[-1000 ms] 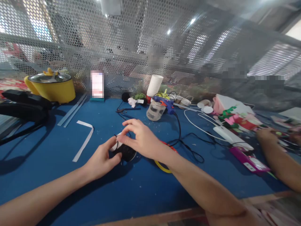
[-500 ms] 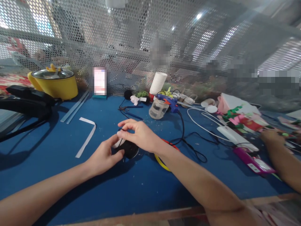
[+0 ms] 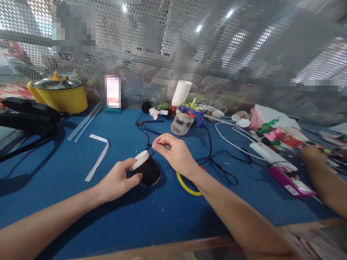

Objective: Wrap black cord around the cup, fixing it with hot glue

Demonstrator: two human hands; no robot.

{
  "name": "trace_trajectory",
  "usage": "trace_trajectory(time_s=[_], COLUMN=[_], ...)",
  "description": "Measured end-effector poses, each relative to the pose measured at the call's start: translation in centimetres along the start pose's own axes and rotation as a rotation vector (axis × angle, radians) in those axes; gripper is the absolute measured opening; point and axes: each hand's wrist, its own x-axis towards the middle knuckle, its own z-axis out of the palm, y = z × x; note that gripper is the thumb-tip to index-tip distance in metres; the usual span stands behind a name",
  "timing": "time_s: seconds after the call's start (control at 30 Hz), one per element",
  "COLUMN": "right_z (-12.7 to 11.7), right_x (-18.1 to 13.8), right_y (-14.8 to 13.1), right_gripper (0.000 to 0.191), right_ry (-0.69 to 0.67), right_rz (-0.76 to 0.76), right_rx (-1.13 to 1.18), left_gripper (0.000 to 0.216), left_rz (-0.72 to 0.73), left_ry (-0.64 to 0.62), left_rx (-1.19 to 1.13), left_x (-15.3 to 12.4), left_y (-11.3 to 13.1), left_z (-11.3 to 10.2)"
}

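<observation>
We seem to be in the middle of winding black cord [image 3: 148, 139] round a cup [image 3: 148, 172], which we hold low over the near part of the blue table [image 3: 114, 225], between our two hands. Our left hand [image 3: 119, 180] has its fingers and thumb closed on the cup's left side, near the white end. Our right hand [image 3: 175, 153] is just beyond the cup and to its right, thumb and forefinger pinched together on the cord, which looks very thin there. From that pinch the cord appears to trail back past the pliers [image 3: 149, 122] to a black ball [image 3: 146, 107] by the mesh wall [image 3: 151, 65]. As we judge it, the next move calls for a steady left grip and an even pull from the right, so that the cord lies close without slipping off the rim. The cup itself is tilted, its white end up and toward the left, its base down and toward the right. Black covers most of its side, leaving a plain white band at the upper end; a pale edge shows at the base. Whether the base touches the table, we cannot tell.
</observation>
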Motion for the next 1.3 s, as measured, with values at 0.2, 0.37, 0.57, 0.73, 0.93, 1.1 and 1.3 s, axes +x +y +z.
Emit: trace_trajectory(time_s=[0.2,0.37,0.57,0.73,0.93,1.1,1.3], right_z=[-0.01,-0.2,-0.55,-0.74,-0.72,-0.84,-0.69], right_x=[-0.17,-0.34,-0.61,-0.76,-0.81,-0.84,-0.7], right_y=[0.2,0.03,-0.32,-0.62,-0.7,-0.72,-0.16], right_gripper=[0.018,0.019,0.019,0.018,0.017,0.017,0.018], right_ry=[-0.016,-0.036,-0.027,-0.019,-0.019,-0.019,-0.018], right_rz=[0.045,0.071,0.052,0.021,0.01,-0.011,0.023], right_rx=[-0.047,-0.051,-0.042,-0.047,-0.046,-0.045,-0.059], left_gripper=[0.011,0.011,0.009,0.012,0.013,0.013,0.01], left_rz=[0.059,0.09,0.082,0.065,0.052,0.046,0.08], left_ry=[-0.046,-0.057,-0.049,-0.039,-0.045,-0.041,-0.039], left_rx=[0.015,-0.004,-0.002,0.019,0.005,-0.018,-0.044], left_x=[-0.29,-0.42,-0.29,-0.24,-0.2,-0.18,-0.36], left_y=[0.29,0.44,0.24,0.24,0.3,0.14,0.24], left_z=[-0.14,-0.2,-0.26,-0.31,-0.41,-0.42,-0.47])
